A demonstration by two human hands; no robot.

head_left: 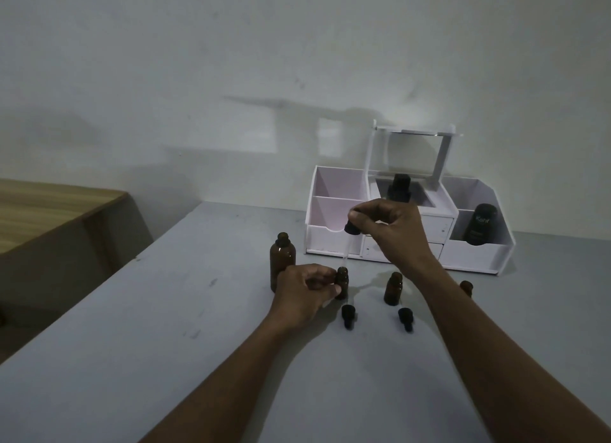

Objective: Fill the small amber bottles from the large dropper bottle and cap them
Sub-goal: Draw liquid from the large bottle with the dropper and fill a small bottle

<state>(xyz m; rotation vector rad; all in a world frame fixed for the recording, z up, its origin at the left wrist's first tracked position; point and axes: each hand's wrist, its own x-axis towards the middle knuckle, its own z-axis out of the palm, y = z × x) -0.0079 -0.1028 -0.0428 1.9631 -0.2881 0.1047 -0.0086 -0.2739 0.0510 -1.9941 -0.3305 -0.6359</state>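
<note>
Left grip point(305, 289) is curled round a small amber bottle point(342, 282), thumb and fingers on its left side. The bottle stands upright and uncapped on the grey worktop point(165, 310).

Right grip point(386, 231) is above it, thumb and fingertips pinching the black bulb cap of the dropper point(351, 228). The clear glass pipette hangs down from the cap, slightly tilted, with its tip at the held bottle's mouth. Cannot tell if the tip is inside or just above. Too dim to see liquid in the pipette.

The large amber bottle point(282, 260) is upright with an open neck, just left of and behind the left grip, which hides its lower right part.

A second small bottle point(393, 289) is upright and uncapped, right of the held one and apart from it, near the right forearm. Only the top of a third small bottle point(466, 287) shows past that forearm.

Two black dropper caps lie on the worktop nearer the person. The left cap point(348, 315) is just in front of the held bottle, and the right cap point(405, 318) is in front of the second bottle.

A white organizer point(334, 241) sits at the back of the worktop by the wall point(198, 62). Its middle compartment holds a dark capped bottle point(400, 188) under a raised frame. Its right compartment holds a dark container point(481, 224) marked "Kahf".

A wooden table point(49, 211) stands far left, apart from the worktop.
</note>
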